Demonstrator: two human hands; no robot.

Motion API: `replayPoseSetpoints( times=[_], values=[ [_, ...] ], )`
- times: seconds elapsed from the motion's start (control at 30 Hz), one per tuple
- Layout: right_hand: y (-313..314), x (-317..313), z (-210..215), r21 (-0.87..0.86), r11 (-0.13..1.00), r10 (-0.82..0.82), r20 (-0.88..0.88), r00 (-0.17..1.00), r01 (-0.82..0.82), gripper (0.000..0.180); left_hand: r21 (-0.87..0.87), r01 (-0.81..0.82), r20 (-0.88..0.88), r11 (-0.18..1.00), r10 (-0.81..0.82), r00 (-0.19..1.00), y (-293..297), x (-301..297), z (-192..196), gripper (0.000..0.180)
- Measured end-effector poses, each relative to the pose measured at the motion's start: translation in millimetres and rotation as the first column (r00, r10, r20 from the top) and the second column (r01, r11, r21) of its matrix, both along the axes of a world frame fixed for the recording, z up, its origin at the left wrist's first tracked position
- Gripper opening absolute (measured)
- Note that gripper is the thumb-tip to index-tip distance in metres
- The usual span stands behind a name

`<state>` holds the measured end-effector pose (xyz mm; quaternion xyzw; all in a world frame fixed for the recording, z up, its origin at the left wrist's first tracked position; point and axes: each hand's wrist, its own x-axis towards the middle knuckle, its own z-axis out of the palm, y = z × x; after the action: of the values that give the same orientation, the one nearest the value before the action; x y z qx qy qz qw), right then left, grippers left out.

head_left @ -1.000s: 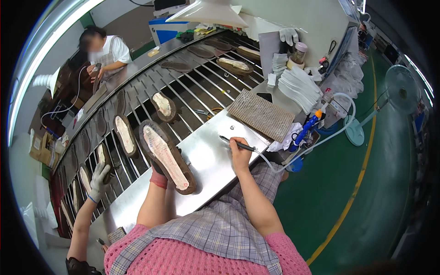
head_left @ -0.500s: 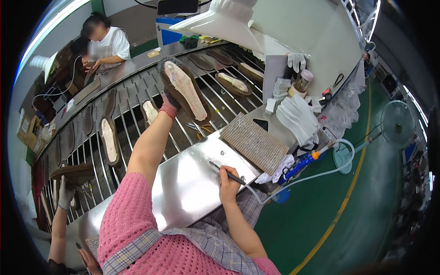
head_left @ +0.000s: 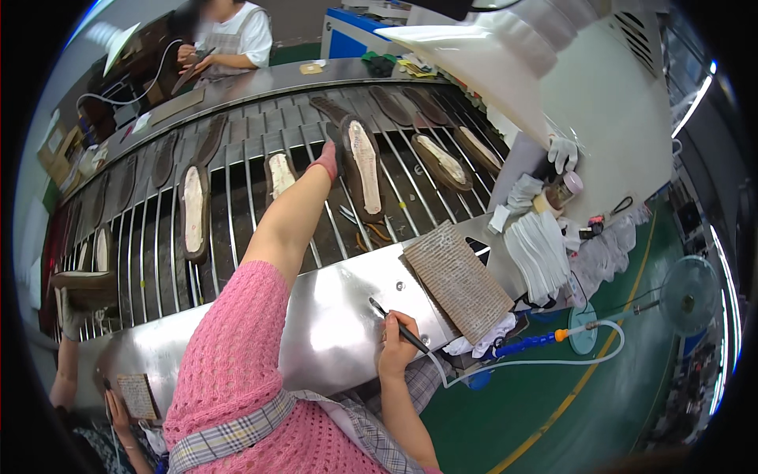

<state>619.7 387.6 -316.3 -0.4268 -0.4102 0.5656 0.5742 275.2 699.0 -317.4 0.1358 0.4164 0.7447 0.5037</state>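
Note:
A brown shoe [head_left: 374,189], its pale underside facing up, is at the middle of the metal bars. My left hand [head_left: 329,156], in a red and dark glove, is at its left edge, fingers closed on its side and partly hidden. My right hand [head_left: 396,347], bare, is closed in a pen grip round a black brush [head_left: 409,336]. A thin white hose [head_left: 442,378] runs from the brush's rear end. The brush tip points over the shiny metal ledge [head_left: 335,304], away from the shoe.
More shoes [head_left: 193,213] lie on the bar rack, dark soles [head_left: 163,158] behind them. Orange-handled pliers [head_left: 371,235] sit among the bars. A scribbled board [head_left: 459,280] and white cloths [head_left: 537,253] are at right. A white lamp [head_left: 497,63] hangs above. Co-workers [head_left: 233,43] work nearby.
My left hand has brought the raised shoe down toward the bars, and it is less tilted. The right hand still holds the brush. My view has shifted, and the left co-worker's shoe is lower.

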Motion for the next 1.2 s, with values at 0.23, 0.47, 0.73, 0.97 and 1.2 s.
replayPoseSetpoints(
  times=[0.23, 0.47, 0.73, 0.97, 1.2],
  values=[
    [0.6, -14.2, -11.4, 0.098, 0.995, -0.003, 0.048, 0.999, -0.002, 0.013, -0.040, -0.302, -0.278, 0.952, 0.280, 0.919, -74.3, -33.4, 55.2, 0.062],
    [9.3, -2.4, -15.7, 0.065, 0.998, -0.016, 0.008, 1.000, 0.016, 0.012, 0.196, 0.000, -0.677, 0.981, 0.136, 0.723, -252.8, 93.2, 81.2, 0.041],
    [-17.7, -19.0, -22.9, 0.147, 0.968, -0.237, 0.293, 0.926, 0.201, 0.016, -0.328, 0.158, -0.896, 0.931, -0.254, -0.364, -354.3, 99.1, -9.2, 0.063],
    [-11.4, -11.6, -17.2, 0.220, 0.931, -0.337, 0.222, 0.915, 0.290, 0.012, -0.286, 0.129, -0.785, 0.950, -0.155, -0.600, -343.2, 110.3, -15.2, 0.063],
    [-5.9, -9.9, -24.6, 0.255, 0.924, -0.355, 0.286, 0.890, 0.286, 0.013, -0.236, 0.119, -0.839, 0.964, -0.141, -0.525, -342.7, 123.4, -9.3, 0.055]
  ],
)
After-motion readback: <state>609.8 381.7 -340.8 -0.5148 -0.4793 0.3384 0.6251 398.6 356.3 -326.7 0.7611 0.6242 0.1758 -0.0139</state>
